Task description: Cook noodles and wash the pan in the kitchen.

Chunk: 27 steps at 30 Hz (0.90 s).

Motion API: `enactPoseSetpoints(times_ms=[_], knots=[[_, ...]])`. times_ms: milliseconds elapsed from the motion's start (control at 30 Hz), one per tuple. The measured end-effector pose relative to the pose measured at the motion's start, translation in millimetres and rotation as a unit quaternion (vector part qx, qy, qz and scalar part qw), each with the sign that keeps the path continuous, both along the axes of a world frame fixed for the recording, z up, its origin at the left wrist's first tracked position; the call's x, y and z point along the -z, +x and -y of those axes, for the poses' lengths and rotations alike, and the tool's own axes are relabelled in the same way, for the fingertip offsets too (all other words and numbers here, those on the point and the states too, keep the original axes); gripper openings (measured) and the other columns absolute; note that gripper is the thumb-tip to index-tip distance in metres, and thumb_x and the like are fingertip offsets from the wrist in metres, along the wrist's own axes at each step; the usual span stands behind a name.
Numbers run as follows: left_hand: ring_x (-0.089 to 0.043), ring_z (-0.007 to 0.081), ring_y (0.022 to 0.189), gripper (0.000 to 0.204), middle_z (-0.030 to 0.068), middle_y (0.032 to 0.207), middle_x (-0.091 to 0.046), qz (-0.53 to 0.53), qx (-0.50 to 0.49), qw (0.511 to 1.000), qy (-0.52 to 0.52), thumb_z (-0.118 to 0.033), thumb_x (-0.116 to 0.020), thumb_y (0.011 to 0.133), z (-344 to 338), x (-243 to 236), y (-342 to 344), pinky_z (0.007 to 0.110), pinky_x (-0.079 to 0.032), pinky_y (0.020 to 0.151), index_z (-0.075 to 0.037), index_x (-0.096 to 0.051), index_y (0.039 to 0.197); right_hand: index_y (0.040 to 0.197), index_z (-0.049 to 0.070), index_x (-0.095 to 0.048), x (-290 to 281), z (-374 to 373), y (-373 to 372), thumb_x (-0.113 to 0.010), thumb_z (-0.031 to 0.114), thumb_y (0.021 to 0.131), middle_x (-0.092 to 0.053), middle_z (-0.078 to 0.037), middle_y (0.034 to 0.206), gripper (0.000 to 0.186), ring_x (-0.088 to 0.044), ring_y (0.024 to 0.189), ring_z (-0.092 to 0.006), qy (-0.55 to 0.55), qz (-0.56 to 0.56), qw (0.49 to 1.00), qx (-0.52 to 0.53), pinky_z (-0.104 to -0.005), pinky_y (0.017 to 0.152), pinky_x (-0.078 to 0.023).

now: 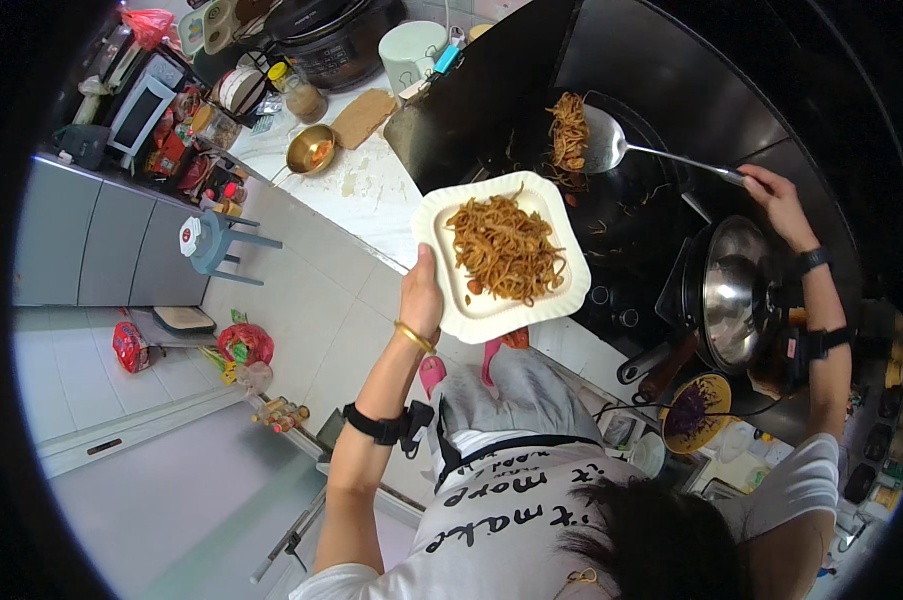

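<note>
My left hand (pixel 423 297) grips the near left edge of a cream square plate (pixel 573 272) with a scalloped rim. A heap of brown stir-fried noodles (pixel 507 245) lies in the middle of that plate, which is held beside the stove. In my right hand (pixel 780 207) is the handle of a metal spatula (pixel 605 142), fingers wrapped round its dark end. The spatula's blade is against more noodles (pixel 569 130) in a dark wok (pixel 644 187). Stray noodle strands and bits cling to the wok's surface. The plate covers part of the stove front.
Right of the stove knobs (pixel 627 317) sit a shiny metal pan (pixel 740 295) and a yellow bowl of shredded purple food (pixel 698 412). On the left counter are a small gold-coloured pan (pixel 313 148), a brown board (pixel 364 118) and a black cooker (pixel 337 45). A blue-grey stool (pixel 215 243) stands below.
</note>
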<state>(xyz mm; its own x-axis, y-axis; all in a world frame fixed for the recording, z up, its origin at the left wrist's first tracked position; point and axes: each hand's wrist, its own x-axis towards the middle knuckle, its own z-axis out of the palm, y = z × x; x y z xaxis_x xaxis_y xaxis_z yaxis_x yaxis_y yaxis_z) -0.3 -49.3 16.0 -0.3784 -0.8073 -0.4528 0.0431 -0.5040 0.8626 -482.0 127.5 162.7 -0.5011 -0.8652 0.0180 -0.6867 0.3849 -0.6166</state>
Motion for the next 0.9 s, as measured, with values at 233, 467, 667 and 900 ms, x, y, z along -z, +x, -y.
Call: enactPoseSetpoints(times_ms=[233,467,667,900], knots=[[-0.059,0.0173,0.090,0.065,0.0153,0.101,-0.063,-0.004,0.012,0.999,-0.031,-0.049,-0.033,0.099,3,-6,-47,0.030,-0.047,0.083,0.011,-0.057,0.110,0.107,0.011,-0.067,-113,-28,115,-0.061,0.017,0.089,-0.061,-0.004,0.089,0.021,-0.054,0.085,-0.0176,0.029,-0.419,0.904,-0.081,-0.0296,0.084,-0.036],[-0.063,0.0180,0.088,0.063,0.0160,0.102,-0.064,-0.047,0.029,0.998,-0.024,-0.046,-0.031,0.100,1,-3,-58,0.029,-0.050,0.080,0.011,-0.054,0.114,0.113,0.019,-0.066,-129,-41,157,-0.062,0.020,0.087,-0.058,0.000,0.090,0.026,-0.051,0.080,-0.0165,-0.066,-0.662,0.738,-0.116,-0.0304,0.082,-0.033],[-0.061,0.0182,0.089,0.064,0.0163,0.102,-0.063,-0.041,0.020,0.999,-0.016,-0.047,-0.033,0.100,6,14,-57,0.030,-0.049,0.081,0.012,-0.055,0.113,0.109,0.009,-0.068,-99,-34,110,-0.060,0.019,0.090,-0.060,-0.003,0.080,0.022,-0.051,0.071,-0.0144,0.000,-0.420,0.905,-0.073,-0.0271,0.070,-0.037],[-0.061,0.0182,0.091,0.065,0.0169,0.105,-0.063,-0.045,0.016,0.999,-0.015,-0.048,-0.034,0.099,5,24,-52,0.031,-0.049,0.083,0.011,-0.054,0.116,0.110,0.000,-0.066,-30,-31,40,-0.060,0.019,0.092,-0.063,0.000,0.082,0.026,-0.050,0.073,-0.0069,0.002,0.021,0.999,0.029,-0.0222,0.068,-0.041]])
